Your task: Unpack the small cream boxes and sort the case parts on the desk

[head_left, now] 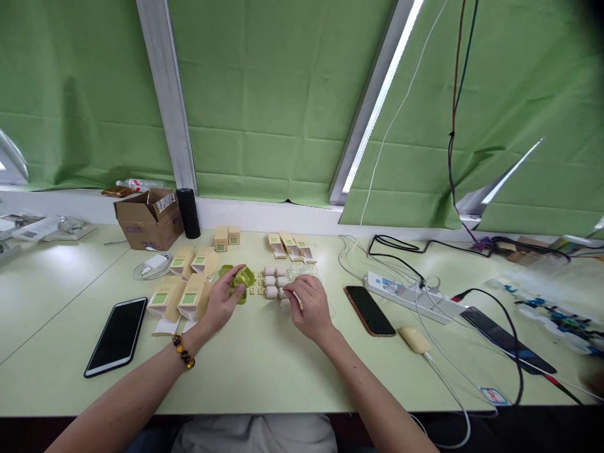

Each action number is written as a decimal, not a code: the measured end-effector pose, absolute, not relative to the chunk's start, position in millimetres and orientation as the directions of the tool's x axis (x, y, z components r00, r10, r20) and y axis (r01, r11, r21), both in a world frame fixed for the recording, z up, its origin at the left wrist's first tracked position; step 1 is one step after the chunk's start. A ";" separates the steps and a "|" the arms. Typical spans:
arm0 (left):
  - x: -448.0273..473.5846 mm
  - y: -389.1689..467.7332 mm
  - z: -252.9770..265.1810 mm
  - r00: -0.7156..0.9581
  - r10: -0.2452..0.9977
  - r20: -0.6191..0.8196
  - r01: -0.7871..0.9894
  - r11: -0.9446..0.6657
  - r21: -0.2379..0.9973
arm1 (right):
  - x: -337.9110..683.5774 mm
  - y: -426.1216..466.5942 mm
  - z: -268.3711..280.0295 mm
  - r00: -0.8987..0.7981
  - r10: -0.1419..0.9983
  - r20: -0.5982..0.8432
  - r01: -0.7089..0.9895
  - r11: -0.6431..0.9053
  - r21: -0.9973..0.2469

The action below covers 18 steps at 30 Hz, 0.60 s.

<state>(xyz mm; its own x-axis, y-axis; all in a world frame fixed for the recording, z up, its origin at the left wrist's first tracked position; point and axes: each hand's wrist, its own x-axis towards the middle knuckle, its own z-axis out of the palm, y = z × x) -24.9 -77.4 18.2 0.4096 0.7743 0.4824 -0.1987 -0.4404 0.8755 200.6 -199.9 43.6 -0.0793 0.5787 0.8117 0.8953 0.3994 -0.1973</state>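
My left hand (223, 303) is closed around a small olive-green plastic tray (245, 275), holding it tilted above the table. More green plastic of the same colour lies under and beside that hand. To its right stand short pale-pink cylinders (270, 292) in rows, with tiny yellowish pieces (252, 291) beside them. My right hand (309, 307) is at the right end of these rows, its thumb and fingers pinched together. Whatever those fingers hold is hidden. Clear plastic pieces (302, 269) lie just behind the right hand.
Opened beige cartons (168, 301) lie left, more cartons (291, 246) farther back. A large phone (116, 336) is at left; another phone (370, 311), a power strip (413, 296), a mouse (414, 339) and loose cables are at right. A cardboard box (148, 221) and black cylinder (188, 214) stand at the back.
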 end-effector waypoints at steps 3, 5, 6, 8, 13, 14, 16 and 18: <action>-22.9 -84.2 25.1 0.450 0.776 0.441 -0.294 -0.338 0.894 | 182.1 -189.0 52.7 -0.083 0.570 0.817 0.845 0.475 -0.246; -21.9 -87.2 28.1 0.455 0.778 0.434 -0.349 -0.293 0.890 | 168.5 -181.6 56.8 -0.046 0.596 0.801 0.792 0.511 -0.335; -21.4 -88.1 28.8 0.457 0.777 0.433 -0.372 -0.275 0.887 | 162.3 -178.2 57.6 -0.025 0.617 0.786 0.768 0.515 -0.381; -20.8 -88.8 28.8 0.460 0.777 0.430 -0.411 -0.244 0.879 | 152.4 -172.2 55.7 0.003 0.665 0.747 0.729 0.510 -0.457; -19.9 -89.8 27.4 0.500 0.767 0.402 -0.445 -0.171 0.879 | 144.9 -165.9 38.3 0.056 0.718 0.694 0.615 0.523 -0.590; -19.9 -90.3 27.3 0.519 0.758 0.395 -0.443 -0.157 0.883 | 145.4 -166.1 35.1 0.071 0.721 0.690 0.593 0.525 -0.610; -20.0 -91.3 27.0 0.563 0.731 0.385 -0.435 -0.133 0.890 | 146.6 -167.4 30.7 0.093 0.728 0.679 0.564 0.524 -0.638; -20.6 -92.2 26.1 0.599 0.703 0.383 -0.423 -0.128 0.897 | 147.5 -169.1 28.6 0.098 0.732 0.674 0.557 0.521 -0.647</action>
